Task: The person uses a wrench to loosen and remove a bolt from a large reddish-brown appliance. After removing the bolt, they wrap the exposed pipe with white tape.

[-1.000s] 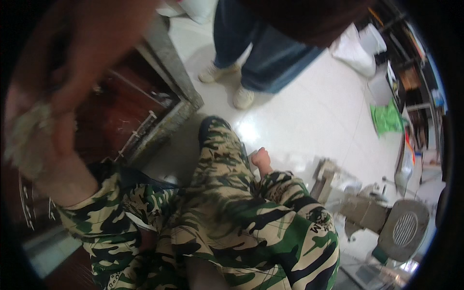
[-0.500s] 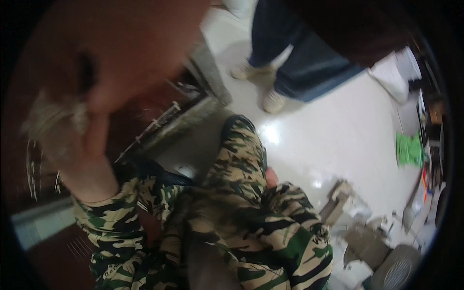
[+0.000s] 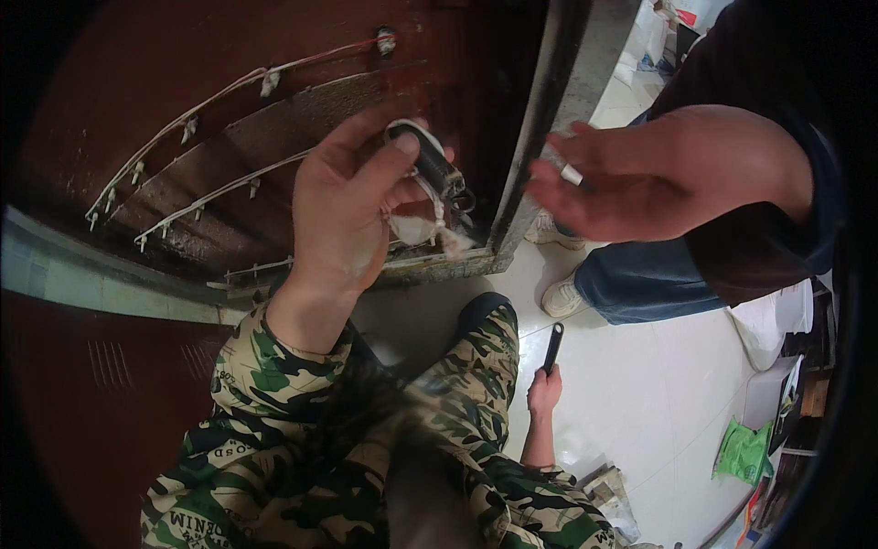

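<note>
My left hand (image 3: 338,201) is raised before a dark red metal cabinet. Between its thumb and fingers is a short black cylindrical piece (image 3: 428,163) with a metal ring at its lower end. A white loop or cord runs round the piece, and a crumpled whitish scrap (image 3: 416,229) hangs just below. Low on the right, my right hand (image 3: 545,389) is closed round a black tool handle (image 3: 553,348) with a hole in its tip; its working end is hidden. A co-worker's hand (image 3: 631,178) reaches in from the right, holding something small and white.
White cords with knotted bits run across the cabinet panel (image 3: 219,165). Its grey metal edge (image 3: 558,101) stands beside the co-worker's hand. The co-worker's legs (image 3: 649,279) are on the pale tiled floor (image 3: 631,403). A green package (image 3: 743,453) lies at the right.
My view has swung toward the cabinet. My left hand now shows clearly with the black piece. The large blurred hand near the camera is gone; my right hand and the black handle have come into view.
</note>
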Demonstrator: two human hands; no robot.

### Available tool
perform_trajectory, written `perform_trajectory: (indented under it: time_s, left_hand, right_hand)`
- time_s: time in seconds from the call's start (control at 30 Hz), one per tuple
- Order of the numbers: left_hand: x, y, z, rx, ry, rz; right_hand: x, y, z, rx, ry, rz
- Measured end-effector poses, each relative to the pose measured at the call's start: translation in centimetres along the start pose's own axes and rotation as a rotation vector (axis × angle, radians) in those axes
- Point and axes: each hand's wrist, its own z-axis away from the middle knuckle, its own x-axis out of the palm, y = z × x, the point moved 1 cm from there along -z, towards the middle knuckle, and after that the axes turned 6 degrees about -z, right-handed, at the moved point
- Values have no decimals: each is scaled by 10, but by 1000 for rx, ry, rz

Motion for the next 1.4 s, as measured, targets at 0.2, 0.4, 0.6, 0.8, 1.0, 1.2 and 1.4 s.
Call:
perform_trajectory:
  time_s: [0.2,0.4,0.6,0.8,1.0,1.2,1.4]
  left_hand:
    - [-26,-21,22,-27,-90,-181]
    - [-29,-35,50,-213,-118,-221]
    - [-36,-42,67,-189,-181,-256]
    - [-41,-46,70,-153,-158,-208]
    - [-55,-47,62,-119,-199,-433]
    - [-61,-50,56,-55,-76,-481]
    - [-60,-53,49,-24,-18,-546]
  right_hand:
    - [-32,-193,29,-62,-377,-404]
    - [-25,-303,51,-161,-572,-946]
    - [0,-342,55,-245,-689,-1073]
    - [4,-345,61,-166,-685,-1022]
    - [2,-345,61,-235,-674,-986]
    - [0,-340,57,-199,-747,-1014]
    - [1,-330,55,-68,-826,-1152]
